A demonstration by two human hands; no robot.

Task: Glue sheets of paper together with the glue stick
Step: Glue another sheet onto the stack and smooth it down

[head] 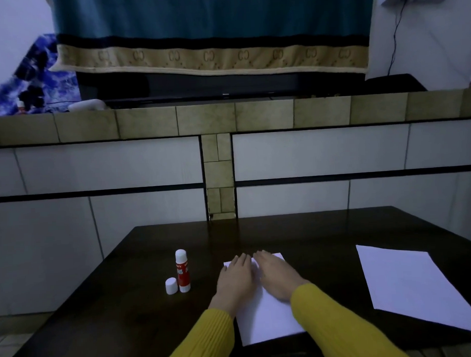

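On the dark wooden desk (142, 301), my left hand (236, 278) and right hand (275, 274) press flat, fingers straight, on the white paper sheet (266, 321), long axis running away from me; left of it the red-and-white glue stick (182, 272) stands upright, its white cap (171, 285) beside it.

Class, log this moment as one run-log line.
left hand: flat on sheet | right hand: flat on sheet | glue stick: upright, uncapped, left | cap: beside it | spare sheet: right
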